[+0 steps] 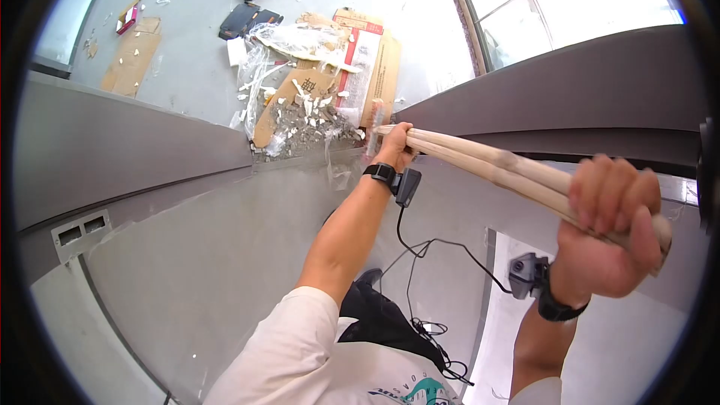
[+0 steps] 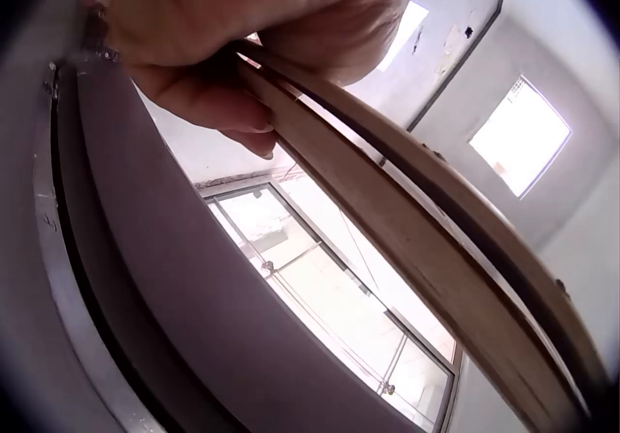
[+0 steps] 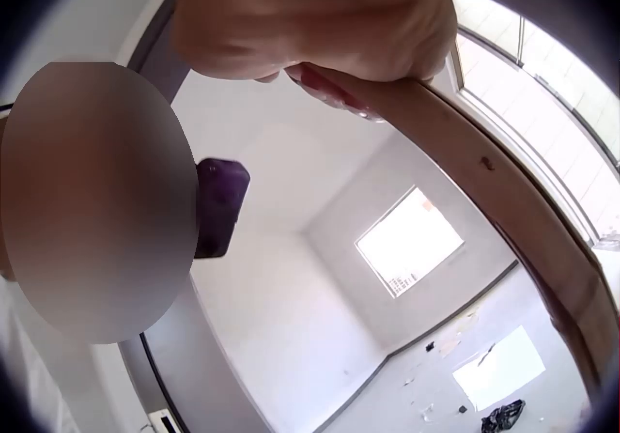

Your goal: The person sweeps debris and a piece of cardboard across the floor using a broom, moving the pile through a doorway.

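Observation:
Two long pale wooden sticks [image 1: 487,165] lie side by side, slanting across the right half of the head view. My left hand [image 1: 397,146] grips them at the far end, above the debris pile's edge. Close to the camera, my right hand [image 1: 611,225] has its fingers curled round the near end. In the left wrist view the sticks [image 2: 407,230] run out from the left hand [image 2: 252,36], a narrow gap between them. A stick [image 3: 504,181] extends from beneath the right hand [image 3: 320,26] in the right wrist view.
Broken debris [image 1: 311,112], flattened cardboard [image 1: 382,75] and plastic wrap cover part of the floor beyond the doorway. Dark panels [image 1: 525,82] flank the opening on both sides. A window [image 1: 555,0] is at upper right. Cables [image 1: 427,247] hang between the wrists.

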Motion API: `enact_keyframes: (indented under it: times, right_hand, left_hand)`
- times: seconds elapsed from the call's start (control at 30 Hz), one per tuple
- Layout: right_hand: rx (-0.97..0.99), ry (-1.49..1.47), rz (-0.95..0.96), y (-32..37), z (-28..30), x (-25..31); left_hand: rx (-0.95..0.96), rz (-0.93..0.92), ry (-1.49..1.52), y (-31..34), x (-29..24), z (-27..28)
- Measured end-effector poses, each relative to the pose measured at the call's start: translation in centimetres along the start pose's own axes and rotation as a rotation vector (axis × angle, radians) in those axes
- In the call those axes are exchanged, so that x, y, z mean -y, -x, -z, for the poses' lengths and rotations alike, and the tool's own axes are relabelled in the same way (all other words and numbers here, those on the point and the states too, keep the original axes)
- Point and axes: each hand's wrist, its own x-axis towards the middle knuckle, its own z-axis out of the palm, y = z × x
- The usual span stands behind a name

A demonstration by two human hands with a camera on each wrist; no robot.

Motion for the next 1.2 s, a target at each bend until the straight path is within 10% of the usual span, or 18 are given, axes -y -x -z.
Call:
enact_keyframes:
  times: [0.57, 0.77, 0.97, 1.1, 1.17, 1.2]
  right_hand:
    - [-0.717, 0.084, 0.002, 7.8, 13.4, 9.2]
    - [-0.937, -0.050, -0.274, 25.9, 21.5, 7.9]
    - [-1.275, 0.428, -1.007, 40.7, 21.0, 5.8]
    - [-1.499, -0.306, -0.837, 53.1, 21.4, 3.8]
    - [-0.674, 0.787, -1.409, 52.1, 17.7, 2.1]
    - [-0.997, 0.500, -1.378, 52.9, 16.9, 1.2]
  left_hand:
    - [-0.163, -0.028, -0.105, 9.4, 14.4, -7.6]
    - [-0.248, -0.129, -0.556, 6.9, 23.6, 2.5]
    - [-0.519, 0.050, -0.595, 4.6, 31.7, 13.0]
    - [-0.628, -0.096, -0.880, 4.0, 33.6, 19.1]
    - [-0.729, -0.149, -0.993, 4.5, 32.9, 21.5]
    - [-0.730, -0.274, -0.989, 4.6, 33.0, 22.8]
